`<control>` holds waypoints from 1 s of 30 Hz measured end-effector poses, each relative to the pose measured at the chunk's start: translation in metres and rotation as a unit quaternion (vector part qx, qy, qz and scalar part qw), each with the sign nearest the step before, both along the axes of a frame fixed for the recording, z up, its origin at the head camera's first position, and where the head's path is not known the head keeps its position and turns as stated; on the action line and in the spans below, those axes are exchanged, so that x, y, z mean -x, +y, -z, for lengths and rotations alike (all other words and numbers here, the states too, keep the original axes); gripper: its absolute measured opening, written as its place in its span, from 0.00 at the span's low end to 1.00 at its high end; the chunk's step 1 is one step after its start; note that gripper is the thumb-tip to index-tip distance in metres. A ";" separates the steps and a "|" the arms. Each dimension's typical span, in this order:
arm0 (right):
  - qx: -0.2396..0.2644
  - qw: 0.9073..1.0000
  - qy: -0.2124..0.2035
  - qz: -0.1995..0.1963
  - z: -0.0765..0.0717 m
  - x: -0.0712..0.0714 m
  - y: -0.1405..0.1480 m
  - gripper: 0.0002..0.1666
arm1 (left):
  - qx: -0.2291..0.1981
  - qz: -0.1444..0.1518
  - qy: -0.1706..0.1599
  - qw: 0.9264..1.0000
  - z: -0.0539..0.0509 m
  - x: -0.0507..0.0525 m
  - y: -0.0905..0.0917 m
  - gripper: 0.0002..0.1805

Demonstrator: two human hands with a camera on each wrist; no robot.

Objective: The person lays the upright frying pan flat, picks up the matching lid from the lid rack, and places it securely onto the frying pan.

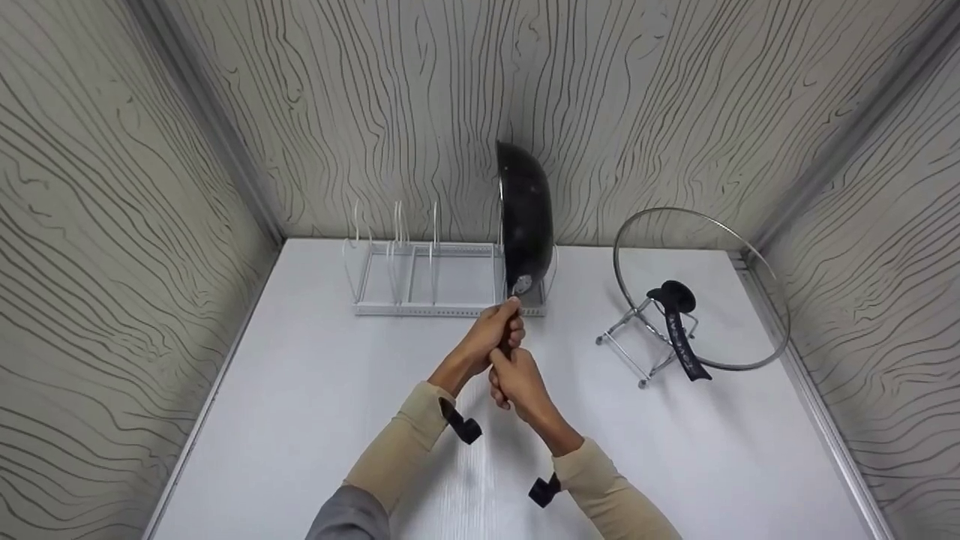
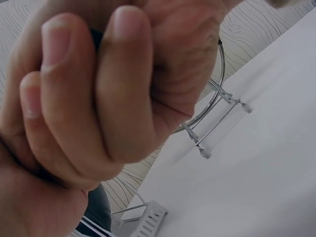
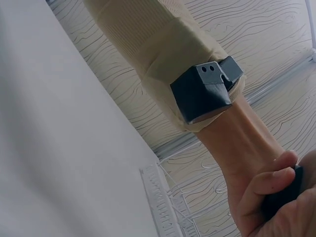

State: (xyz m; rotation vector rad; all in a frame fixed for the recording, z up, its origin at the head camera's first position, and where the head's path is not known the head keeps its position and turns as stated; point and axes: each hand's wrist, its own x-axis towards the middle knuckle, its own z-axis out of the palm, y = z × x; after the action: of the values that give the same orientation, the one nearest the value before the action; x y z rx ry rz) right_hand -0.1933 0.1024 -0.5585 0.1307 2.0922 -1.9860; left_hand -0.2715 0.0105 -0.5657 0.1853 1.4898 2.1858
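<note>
A black frying pan (image 1: 529, 214) stands on its edge at the right end of the white wire rack (image 1: 450, 309), its outer side facing right. My left hand (image 1: 491, 335) grips the pan's handle close to the pan body. Just behind it, my right hand (image 1: 519, 381) holds the handle's rear part, with the two hands touching. In the left wrist view, curled fingers (image 2: 123, 89) fill the upper left and hide most of the handle. A dark piece of the handle (image 3: 284, 197) shows between the hands in the right wrist view.
A glass lid (image 1: 780, 300) with a metal rim leans on a small wire stand (image 1: 626, 358) at the right, its black handle (image 1: 682, 337) facing me. White wire dividers (image 1: 433, 255) rise from the rack's left half. Patterned walls enclose the white table (image 1: 300, 420).
</note>
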 end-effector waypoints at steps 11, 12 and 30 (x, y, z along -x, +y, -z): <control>-0.002 1.000 0.003 0.008 -0.010 0.002 0.002 0.23 | -0.015 0.007 0.014 1.000 -0.011 0.003 0.002 0.18; -0.001 1.000 0.004 0.007 -0.011 0.002 0.002 0.23 | -0.015 0.008 0.013 1.000 -0.012 0.003 0.002 0.18; 0.002 1.000 0.006 0.004 -0.018 0.000 0.002 0.23 | -0.006 0.004 0.016 1.000 -0.019 0.002 0.002 0.17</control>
State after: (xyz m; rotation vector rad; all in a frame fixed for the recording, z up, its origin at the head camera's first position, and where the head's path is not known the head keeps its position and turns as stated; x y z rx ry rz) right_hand -0.1935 0.1044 -0.5404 0.1264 2.0978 -2.0004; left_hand -0.2737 0.0128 -0.5469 0.2322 1.4917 2.1946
